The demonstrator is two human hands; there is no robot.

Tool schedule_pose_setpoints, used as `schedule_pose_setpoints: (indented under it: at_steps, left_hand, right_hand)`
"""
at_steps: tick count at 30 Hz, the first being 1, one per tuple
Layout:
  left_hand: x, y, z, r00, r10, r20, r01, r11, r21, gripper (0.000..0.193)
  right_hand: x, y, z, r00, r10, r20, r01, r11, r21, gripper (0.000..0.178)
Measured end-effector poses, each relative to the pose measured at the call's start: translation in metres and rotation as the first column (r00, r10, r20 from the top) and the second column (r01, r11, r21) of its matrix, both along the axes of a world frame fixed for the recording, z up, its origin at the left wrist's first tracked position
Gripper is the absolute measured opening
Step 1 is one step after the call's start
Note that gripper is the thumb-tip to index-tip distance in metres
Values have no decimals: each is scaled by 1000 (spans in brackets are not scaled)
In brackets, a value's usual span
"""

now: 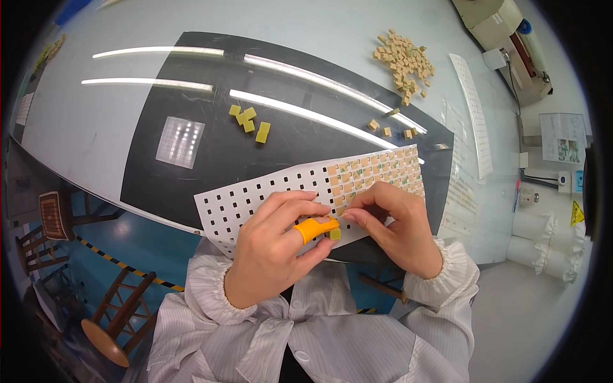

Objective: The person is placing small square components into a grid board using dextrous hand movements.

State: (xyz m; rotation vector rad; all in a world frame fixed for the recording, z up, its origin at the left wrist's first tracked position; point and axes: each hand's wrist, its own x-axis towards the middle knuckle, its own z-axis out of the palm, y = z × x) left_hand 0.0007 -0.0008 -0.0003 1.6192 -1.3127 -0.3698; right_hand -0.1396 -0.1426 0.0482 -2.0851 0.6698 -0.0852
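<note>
Shows one illegible wall notice [562, 145]; pinches one yellow-green block [335, 235] in left hand [268, 246]; curls right hand [403, 230], cannot tell whether grasping.

Left hand [271, 249], orange finger sleeve [313, 231] on one finger, pinches a yellow-green block [335, 235] near the lower edge of a white sheet [265, 189] with rows of black square holes. Right hand [399, 223] is bent over the sheet beside it, fingertips together; whether they grip a piece is hard to tell. Tan squares [377, 169] cover the sheet's right part. More yellow-green blocks [246, 120] sit on the black mat [145, 172] (ceiling lights reflected in it); tan pieces [402, 60] lie heaped beyond.
</note>
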Motion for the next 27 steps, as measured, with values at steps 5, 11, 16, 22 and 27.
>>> schedule_pose_setpoints:
  at_steps: [5,11,16,22,27]
  left_hand:
    - [0,-1,0,1000,-9,0,9,1000,-2,26]
    - [0,-1,-1,1000,-10,5,10,1000,-16,26]
    - [0,0,0,1000,-9,3,9,1000,-8,27]
    - [0,0,-1,1000,-16,-3,16,1000,-3,28]
    - [1,0,-1,1000,-24,-1,24,1000,5,28]
  right_hand:
    - [-6,8,-9,996,-2,87,26,962,-271,13]
    - [-5,11,-10,997,-24,73,45,953,-301,14]
    - [-3,5,-1,997,-71,-18,70,995,-65,11]
    - [5,-17,18,974,-82,-209,201,732,651,12]
    - [8,-16,13,976,-6,-219,160,703,693,12]
